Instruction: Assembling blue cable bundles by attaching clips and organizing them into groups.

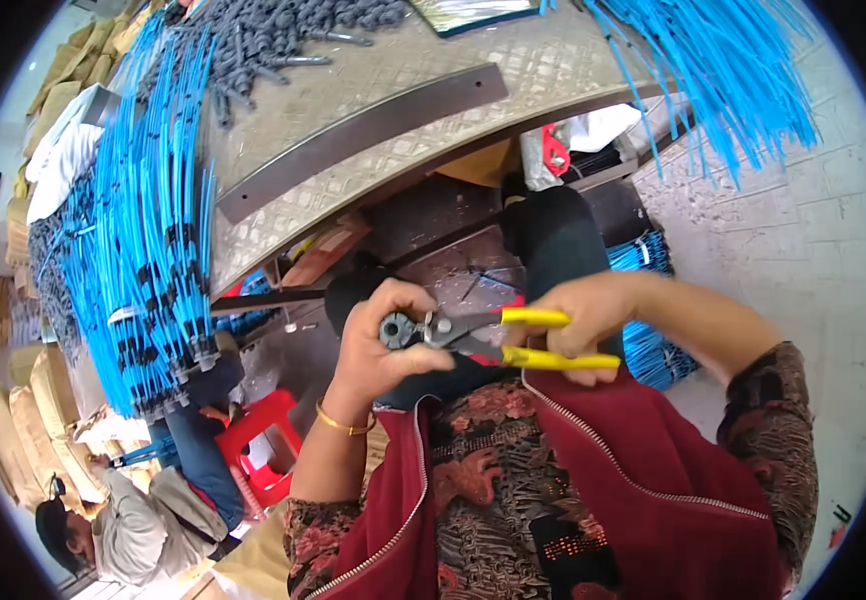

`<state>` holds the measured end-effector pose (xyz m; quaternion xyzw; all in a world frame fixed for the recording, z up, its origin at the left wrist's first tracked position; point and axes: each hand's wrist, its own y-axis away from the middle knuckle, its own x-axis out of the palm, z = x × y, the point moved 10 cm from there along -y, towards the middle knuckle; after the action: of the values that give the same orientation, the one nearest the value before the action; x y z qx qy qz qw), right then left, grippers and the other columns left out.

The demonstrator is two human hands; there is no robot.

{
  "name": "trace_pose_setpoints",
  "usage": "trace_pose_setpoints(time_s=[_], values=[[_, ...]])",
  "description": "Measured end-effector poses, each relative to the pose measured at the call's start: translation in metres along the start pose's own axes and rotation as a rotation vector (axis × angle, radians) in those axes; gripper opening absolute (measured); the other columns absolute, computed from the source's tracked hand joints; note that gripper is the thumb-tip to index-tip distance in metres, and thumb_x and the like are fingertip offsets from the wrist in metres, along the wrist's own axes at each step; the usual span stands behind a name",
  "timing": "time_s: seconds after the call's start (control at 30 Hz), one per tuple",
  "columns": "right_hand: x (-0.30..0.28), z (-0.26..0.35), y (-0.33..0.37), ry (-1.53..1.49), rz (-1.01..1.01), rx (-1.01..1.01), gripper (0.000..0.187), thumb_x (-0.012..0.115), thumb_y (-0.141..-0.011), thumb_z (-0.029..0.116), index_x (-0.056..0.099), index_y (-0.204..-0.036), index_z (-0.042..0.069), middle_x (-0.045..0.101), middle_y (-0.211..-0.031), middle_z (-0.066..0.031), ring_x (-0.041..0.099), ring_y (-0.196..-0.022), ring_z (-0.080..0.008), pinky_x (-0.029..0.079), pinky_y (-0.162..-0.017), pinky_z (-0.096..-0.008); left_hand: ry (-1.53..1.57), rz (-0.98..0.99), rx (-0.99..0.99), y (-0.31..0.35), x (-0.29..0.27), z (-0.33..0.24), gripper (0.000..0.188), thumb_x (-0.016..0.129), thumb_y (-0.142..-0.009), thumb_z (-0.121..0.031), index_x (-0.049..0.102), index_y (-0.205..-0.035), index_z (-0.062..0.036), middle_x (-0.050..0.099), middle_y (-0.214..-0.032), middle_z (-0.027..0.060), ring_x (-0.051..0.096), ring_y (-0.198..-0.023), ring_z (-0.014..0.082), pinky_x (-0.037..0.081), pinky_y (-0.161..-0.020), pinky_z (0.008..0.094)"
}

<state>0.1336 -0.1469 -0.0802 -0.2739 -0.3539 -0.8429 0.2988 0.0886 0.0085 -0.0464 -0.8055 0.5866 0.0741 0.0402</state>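
Observation:
Above my lap, my left hand (378, 345) pinches a small dark grey round plastic fitting (394, 331) between thumb and fingers. A hole shows in the fitting's end. My right hand (585, 318) is closed round the yellow handles of a pair of pliers (513, 357), which are spread apart. The metal jaws of the pliers meet the fitting beside my left thumb. Exactly how the jaws bite on it is too small to tell.
A patterned worktable (353, 150) carries a dark metal strip (373, 135), a heap of grey fittings (273, 40) and blue tube bundles (143, 230) (723, 70). More blue tubes (653, 350) lie low at my right. At left are a red stool (268, 440) and a seated person (143, 520).

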Motion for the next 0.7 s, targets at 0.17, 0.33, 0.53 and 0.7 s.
trace_pose_setpoints(time_s=[0.17,0.33,0.53,0.7], values=[[-0.005,0.080,0.018,0.875,-0.430,-0.439,0.050,0.050,-0.083,0.014,0.033,-0.128,0.001,0.059,-0.067,-0.0174,0.060,-0.050,-0.0229,0.051,-0.046,-0.0305,0.145,-0.185,-0.011,0.003,-0.024,0.009,0.051,0.086,-0.051,-0.020,0.055,-0.089,-0.0044,0.056,-0.085,-0.0004,0.053,-0.075,0.0089,0.041,-0.069,0.0219],[0.001,0.001,-0.023,-0.310,0.013,-0.139,0.043,0.053,-0.088,0.028,0.041,-0.121,0.003,0.058,-0.066,-0.0164,0.059,-0.048,-0.0214,0.049,-0.043,-0.0291,0.224,-0.103,-0.005,-0.003,-0.022,0.008,0.052,0.087,-0.051,-0.024,0.055,-0.087,-0.0041,0.056,-0.081,0.0013,0.053,-0.075,0.0103,0.042,-0.068,0.0233],[0.023,-0.019,-0.038,-0.625,0.512,-0.256,0.041,0.052,-0.090,0.029,0.042,-0.119,0.002,0.059,-0.070,-0.0176,0.058,-0.048,-0.0217,0.048,-0.040,-0.0291,0.072,0.078,0.047,-0.009,-0.011,0.008,0.058,0.087,-0.050,-0.030,0.053,-0.089,-0.0031,0.057,-0.081,0.0055,0.056,-0.076,0.0142,0.045,-0.070,0.0261],[-0.020,0.046,-0.012,0.751,-0.245,-0.698,0.042,0.054,-0.085,0.015,0.039,-0.122,0.002,0.057,-0.062,-0.0155,0.058,-0.046,-0.0242,0.048,-0.041,-0.0299,0.132,-0.001,-0.020,-0.007,-0.015,0.017,0.055,0.087,-0.051,-0.028,0.054,-0.088,-0.0031,0.057,-0.081,0.0056,0.056,-0.075,0.0149,0.045,-0.070,0.0266]])
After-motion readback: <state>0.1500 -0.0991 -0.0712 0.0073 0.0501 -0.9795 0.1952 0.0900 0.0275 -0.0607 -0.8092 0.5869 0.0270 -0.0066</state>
